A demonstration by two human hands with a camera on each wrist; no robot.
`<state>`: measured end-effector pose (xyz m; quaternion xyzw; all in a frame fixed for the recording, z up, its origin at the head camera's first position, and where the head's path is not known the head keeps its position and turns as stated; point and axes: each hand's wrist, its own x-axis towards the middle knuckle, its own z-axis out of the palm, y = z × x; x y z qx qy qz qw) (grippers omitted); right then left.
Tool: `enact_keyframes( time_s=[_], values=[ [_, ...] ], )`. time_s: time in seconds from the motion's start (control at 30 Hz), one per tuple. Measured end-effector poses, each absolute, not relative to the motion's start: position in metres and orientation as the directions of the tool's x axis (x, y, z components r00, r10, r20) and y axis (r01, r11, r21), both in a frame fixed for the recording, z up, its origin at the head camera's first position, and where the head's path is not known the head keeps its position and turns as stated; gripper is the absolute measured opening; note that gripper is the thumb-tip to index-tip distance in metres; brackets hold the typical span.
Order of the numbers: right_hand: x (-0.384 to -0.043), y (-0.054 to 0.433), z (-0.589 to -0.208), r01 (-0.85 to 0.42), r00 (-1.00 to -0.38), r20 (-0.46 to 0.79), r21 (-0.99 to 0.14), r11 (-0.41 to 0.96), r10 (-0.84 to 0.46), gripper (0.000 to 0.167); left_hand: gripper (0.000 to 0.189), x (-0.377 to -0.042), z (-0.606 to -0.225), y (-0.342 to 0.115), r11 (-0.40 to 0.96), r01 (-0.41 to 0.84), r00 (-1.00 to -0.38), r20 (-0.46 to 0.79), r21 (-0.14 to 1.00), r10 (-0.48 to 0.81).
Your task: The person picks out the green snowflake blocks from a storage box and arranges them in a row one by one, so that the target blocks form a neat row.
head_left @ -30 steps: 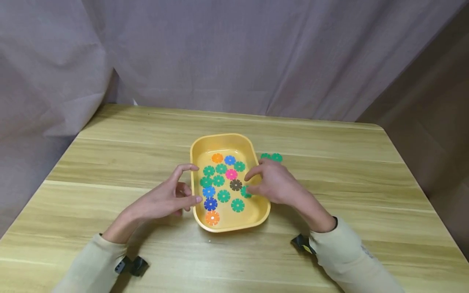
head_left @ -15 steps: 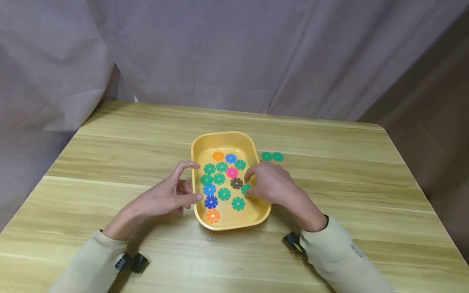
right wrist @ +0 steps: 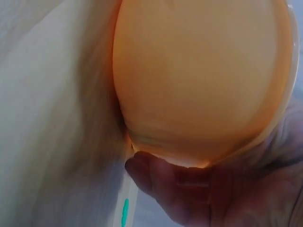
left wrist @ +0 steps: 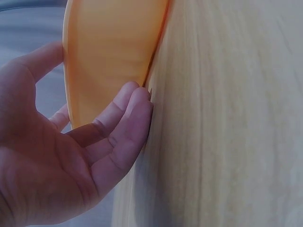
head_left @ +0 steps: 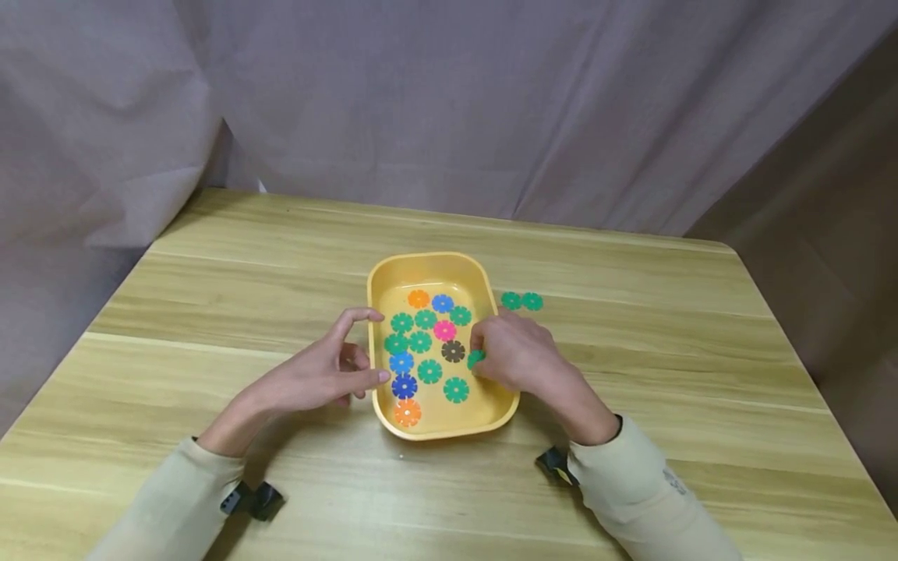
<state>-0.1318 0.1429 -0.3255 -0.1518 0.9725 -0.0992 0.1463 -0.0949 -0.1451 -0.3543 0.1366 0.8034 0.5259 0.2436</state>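
A yellow plastic tray (head_left: 442, 432) holds several flat notched building discs: green, blue, orange, pink and one brown disc (head_left: 452, 351). My left hand (head_left: 316, 374) holds the tray's left side, thumb and index finger over the rim, other fingers along the outer wall. In the left wrist view those fingers (left wrist: 128, 118) lie by the wall. My right hand (head_left: 519, 351) reaches over the right rim and pinches a green disc (head_left: 475, 358), partly hidden by the fingers. From the right wrist, the tray wall (right wrist: 199, 80) hides the fingertips; other fingers (right wrist: 165, 184) stay outside.
Two green discs (head_left: 522, 301) lie side by side on the wooden table (head_left: 666, 327), just right of the tray. A grey curtain (head_left: 421, 109) hangs behind the table's far edge.
My right thumb and index finger have closed on the green disc near the right wall, and it now tilts up. My left hand stays at the tray's left side.
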Motion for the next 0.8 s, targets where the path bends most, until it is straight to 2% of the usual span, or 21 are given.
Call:
enact_keyframes(
  time_s=[0.17, 0.43, 0.6, 0.8],
  values=[
    [-0.132, 0.148, -0.324, -0.256, -0.911, -0.254, -0.273, 0.927, -0.326, 0.005, 0.081, -0.093, -0.355, -0.145, 0.413, -0.040, -0.843, -0.252, 0.910, 0.475],
    [-0.136, 0.157, -0.316, -0.290, -0.909, -0.191, -0.349, 0.891, -0.370, 0.004, 0.079, -0.094, -0.355, -0.145, 0.404, -0.025, -0.850, -0.232, 0.915, 0.473],
    [-0.138, 0.167, -0.311, -0.289, -0.923, -0.098, -0.457, 0.841, -0.371, 0.008, 0.079, -0.094, -0.356, -0.145, 0.394, -0.022, -0.847, -0.227, 0.919, 0.481],
    [-0.144, 0.175, -0.308, -0.223, -0.941, -0.079, -0.583, 0.781, -0.328, 0.010, 0.079, -0.094, -0.357, -0.145, 0.399, -0.023, -0.844, -0.232, 0.917, 0.483]
  ],
)
